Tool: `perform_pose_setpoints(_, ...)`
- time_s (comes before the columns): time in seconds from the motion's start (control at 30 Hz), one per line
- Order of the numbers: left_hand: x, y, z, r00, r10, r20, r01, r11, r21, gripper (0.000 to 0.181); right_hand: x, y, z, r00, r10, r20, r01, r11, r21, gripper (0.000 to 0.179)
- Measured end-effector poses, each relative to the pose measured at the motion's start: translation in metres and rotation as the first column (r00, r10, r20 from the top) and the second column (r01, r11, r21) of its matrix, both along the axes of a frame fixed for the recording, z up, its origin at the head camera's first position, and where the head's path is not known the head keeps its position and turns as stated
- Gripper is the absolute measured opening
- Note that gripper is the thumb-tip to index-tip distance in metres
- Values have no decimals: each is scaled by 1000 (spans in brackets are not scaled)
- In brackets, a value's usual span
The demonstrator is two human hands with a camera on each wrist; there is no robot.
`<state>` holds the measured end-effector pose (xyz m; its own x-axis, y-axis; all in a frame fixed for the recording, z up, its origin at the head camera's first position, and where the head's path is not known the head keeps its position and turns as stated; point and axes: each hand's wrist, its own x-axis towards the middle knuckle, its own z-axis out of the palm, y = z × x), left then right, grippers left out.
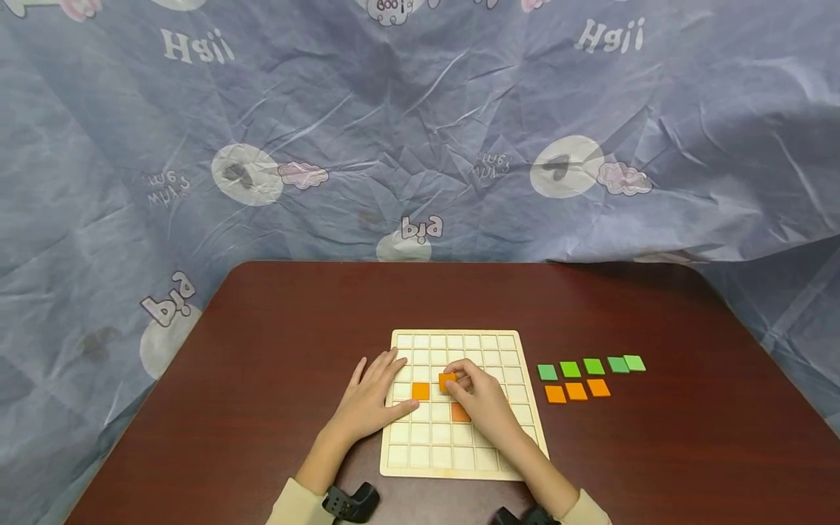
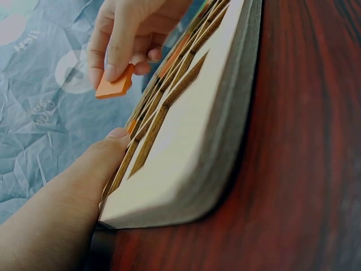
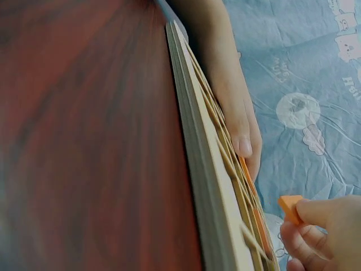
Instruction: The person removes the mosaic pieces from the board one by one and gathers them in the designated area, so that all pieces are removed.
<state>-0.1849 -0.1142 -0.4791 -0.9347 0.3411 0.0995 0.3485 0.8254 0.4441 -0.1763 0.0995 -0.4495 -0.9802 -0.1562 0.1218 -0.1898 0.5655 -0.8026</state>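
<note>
A pale wooden grid board (image 1: 420, 457) lies on the table before the person. The left hand (image 1: 369, 401) rests on the board's left side with fingers spread, its thumb reaching just below an orange square tile (image 1: 421, 391) set in a cell. Over the middle of the board, the right hand (image 1: 484, 405) pinches another orange square tile (image 1: 447, 383) between thumb and fingers. The left wrist view shows this held tile (image 2: 114, 86) raised above the grid. A further orange tile (image 1: 461, 413) sits in a cell beside the right hand, which partly covers it.
Right of the board, several green tiles (image 1: 569, 370) form a row, two at its right end touching or overlapping. Below them lie three loose orange tiles (image 1: 576, 391). The dark red-brown table (image 1: 295, 328) backs onto a printed blue-grey cloth (image 1: 420, 146).
</note>
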Motion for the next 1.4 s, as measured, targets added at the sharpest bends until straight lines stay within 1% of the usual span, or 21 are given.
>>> perform_pose_setpoints(0.13,0,0,-1,1000,2,9,-2,1000,-9,78,-2,6,3,999,-10,38,12,999,-38,14)
perform_pose_setpoints(0.33,0,1,0,1000,2,9,-2,1000,-20,78,-4,19,7,998,-29,51,31,998,-49,14)
perform_pose_setpoints(0.5,1,0,1,1000,1,7,-1,1000,-23,78,-2,32,10,997,-33,68,37,998,-55,15)
perform_pose_setpoints(0.7,1,0,2,1000,-6,1,6,1000,-13,78,-1,48,12,998,-52,31,53,998,-19,16)
perform_pose_setpoints(0.87,1,1,3,1000,-1,10,1,1000,-8,78,-1,59,15,997,-72,28,72,997,-1,17)
perform_pose_setpoints(1.1,0,1,3,1000,2,14,-2,1000,-16,78,1,78,19,994,-104,-44,107,993,56,17)
perform_pose_setpoints(1.27,0,0,3,1000,-2,11,2,1000,-12,77,4,96,18,989,-117,-91,125,988,92,17)
perform_pose_setpoints(1.4,0,0,3,1000,1,16,0,1000,-20,78,6,111,18,986,-131,-107,142,985,102,17)
